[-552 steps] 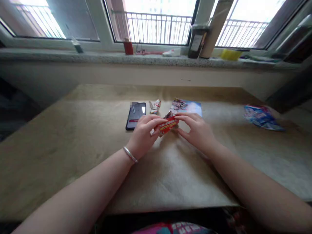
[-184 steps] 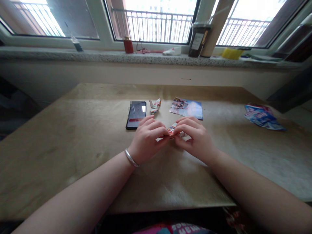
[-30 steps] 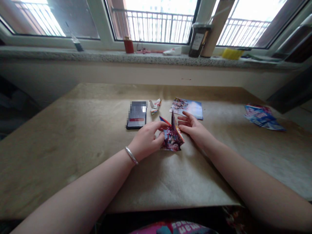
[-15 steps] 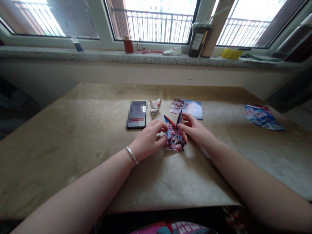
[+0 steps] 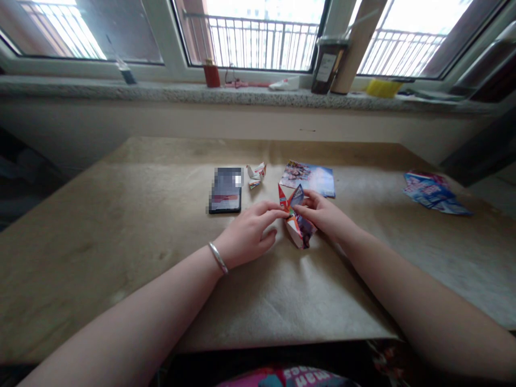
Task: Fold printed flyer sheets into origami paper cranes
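Observation:
A folded piece of printed paper [image 5: 303, 228], colourful with pointed flaps, stands on the table between my two hands. My right hand [image 5: 320, 212] is closed, pinching its right side between thumb and fingers. The stretched index finger of my left hand [image 5: 253, 231] touches the inner folds near the middle, while the thumb stays apart from the paper. A silver bangle circles my left wrist. Just behind the folded paper lies a flat printed sheet [image 5: 314, 174]. A small folded paper figure [image 5: 257, 173] rests on the table to the left of that sheet.
A phone [image 5: 226, 191], its screen blurred, lies beyond my left hand on the table [image 5: 100, 242]. Blue and red printed papers [image 5: 435, 194] are piled at the right. On the windowsill [image 5: 161, 94] stand a red container [image 5: 211, 74] and a dark box [image 5: 325, 64].
The folded paper has turned and opened, so its red and white inner side now shows. My left index finger has reached into the folds, and its thumb has come off the paper.

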`<state>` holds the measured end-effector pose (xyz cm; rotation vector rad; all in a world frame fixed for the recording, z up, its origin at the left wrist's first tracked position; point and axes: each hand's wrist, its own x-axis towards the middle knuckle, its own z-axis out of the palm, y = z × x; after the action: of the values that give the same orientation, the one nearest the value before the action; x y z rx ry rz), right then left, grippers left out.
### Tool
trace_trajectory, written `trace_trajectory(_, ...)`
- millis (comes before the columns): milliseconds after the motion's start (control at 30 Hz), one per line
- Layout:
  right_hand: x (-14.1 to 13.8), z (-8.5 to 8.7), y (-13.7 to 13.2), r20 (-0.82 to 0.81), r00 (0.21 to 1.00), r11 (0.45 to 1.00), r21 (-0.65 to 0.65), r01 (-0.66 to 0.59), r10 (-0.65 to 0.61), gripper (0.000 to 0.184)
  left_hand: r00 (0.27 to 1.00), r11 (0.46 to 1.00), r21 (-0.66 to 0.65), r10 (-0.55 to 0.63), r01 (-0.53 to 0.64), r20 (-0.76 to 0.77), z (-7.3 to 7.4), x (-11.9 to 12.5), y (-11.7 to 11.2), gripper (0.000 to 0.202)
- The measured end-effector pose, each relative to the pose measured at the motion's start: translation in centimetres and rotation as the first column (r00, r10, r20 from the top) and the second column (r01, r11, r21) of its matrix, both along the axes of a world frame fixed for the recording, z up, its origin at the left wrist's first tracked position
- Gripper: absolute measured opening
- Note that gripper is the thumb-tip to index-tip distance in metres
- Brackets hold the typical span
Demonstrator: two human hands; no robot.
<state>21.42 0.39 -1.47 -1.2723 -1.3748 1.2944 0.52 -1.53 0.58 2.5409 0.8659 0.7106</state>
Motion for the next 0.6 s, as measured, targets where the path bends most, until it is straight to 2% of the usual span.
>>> trace_trajectory(67,0.17,-0.09,0.15,0.037,0.999,0.999,0.007,0.036,-0.036,0.053,0.999,1.0,0.014,-0.001,0.002,-0.039,0.08,-0.01,-0.06,0.044)
trace_trajectory(133,0.34,-0.12,0.26,0.091,0.995,0.999,0.038,0.031,-0.034,0.054,0.998,1.0,0.027,0.005,-0.004,-0.059,0.12,-0.03,-0.11,0.044)
trace_trajectory(300,0.62,-0.43,0.52,0.197,0.98,0.991,0.118,-0.064,0.04,0.033,0.996,0.998,0.03,0.053,-0.051,-0.067,-0.11,-0.15,-0.04,0.032)
trace_trajectory(467,0.53,-0.55,0.5,0.224,0.974,0.994,0.097,-0.052,0.029,0.023,0.99,0.994,0.022,0.106,-0.104,-0.095,-0.31,-0.17,0.15,0.023)
trace_trajectory(600,0.24,-0.37,0.33,0.202,0.979,0.993,0.108,-0.05,0.027,0.019,0.983,0.99,0.027,0.143,-0.14,-0.113,-0.28,-0.1,0.19,0.037)
